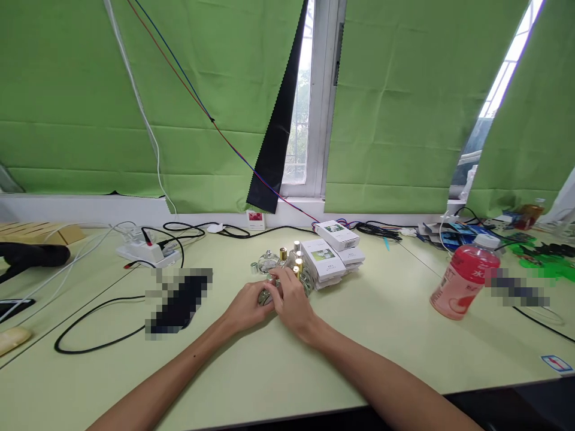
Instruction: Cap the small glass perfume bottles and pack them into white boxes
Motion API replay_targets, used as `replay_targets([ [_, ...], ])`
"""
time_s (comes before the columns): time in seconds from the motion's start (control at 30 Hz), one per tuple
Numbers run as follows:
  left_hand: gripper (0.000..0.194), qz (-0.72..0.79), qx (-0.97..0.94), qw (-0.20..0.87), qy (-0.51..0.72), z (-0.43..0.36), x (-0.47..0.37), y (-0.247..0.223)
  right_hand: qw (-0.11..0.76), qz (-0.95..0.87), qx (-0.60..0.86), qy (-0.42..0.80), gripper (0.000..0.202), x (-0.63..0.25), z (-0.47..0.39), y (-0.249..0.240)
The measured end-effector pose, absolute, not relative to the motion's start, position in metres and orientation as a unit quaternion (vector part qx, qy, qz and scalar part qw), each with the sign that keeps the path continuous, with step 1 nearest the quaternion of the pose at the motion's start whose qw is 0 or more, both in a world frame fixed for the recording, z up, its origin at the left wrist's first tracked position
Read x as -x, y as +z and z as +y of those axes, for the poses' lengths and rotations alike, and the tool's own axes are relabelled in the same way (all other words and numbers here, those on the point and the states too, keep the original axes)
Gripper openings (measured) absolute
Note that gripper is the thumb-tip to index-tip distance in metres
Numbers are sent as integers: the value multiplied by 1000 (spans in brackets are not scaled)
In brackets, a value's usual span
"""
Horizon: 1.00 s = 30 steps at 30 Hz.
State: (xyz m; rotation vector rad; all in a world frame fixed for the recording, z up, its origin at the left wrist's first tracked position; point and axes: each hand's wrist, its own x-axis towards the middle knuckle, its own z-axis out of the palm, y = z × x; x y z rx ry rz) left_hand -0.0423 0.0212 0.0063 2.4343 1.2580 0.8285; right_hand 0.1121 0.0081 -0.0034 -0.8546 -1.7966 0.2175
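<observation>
My left hand (251, 306) is closed around a small clear glass perfume bottle (264, 296), low over the table. Closed over the same bottle's top is my right hand (291, 299), its thumb and fingers at the neck; they partly hide it, so I cannot make out the cap clearly. Just beyond the hands stand several glass perfume bottles with gold and silver caps, among them a round one (268, 262) and a gold-capped one (283, 256). A small loose cap (254, 268) lies left of the round bottle.
White printed boxes (322, 260) are stacked right of the bottles. A red drink bottle (467, 278) stands farther right. On the left are a blurred dark phone-like object (182, 302), a black cable (58, 341) and a white power strip (150, 254). More cables run along the back wall.
</observation>
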Motion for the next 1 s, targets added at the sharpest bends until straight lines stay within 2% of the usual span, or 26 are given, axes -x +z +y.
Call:
replay_targets([
  [0.17,13,457,-834,123,285,20,42,10,573,-734,352,95,27,-111,1,-1],
  [0.37,21,546,-793,66,262,22,43,12,599,-703,369,104,16,-111,-5,4],
  [0.7,23,648,-736,-5,198,22,49,18,503,-774,349,159,11,-110,0,-3],
  [1.0,37,735,-663,-14,141,27,58,30,398,-826,349,192,10,-112,-1,-10],
])
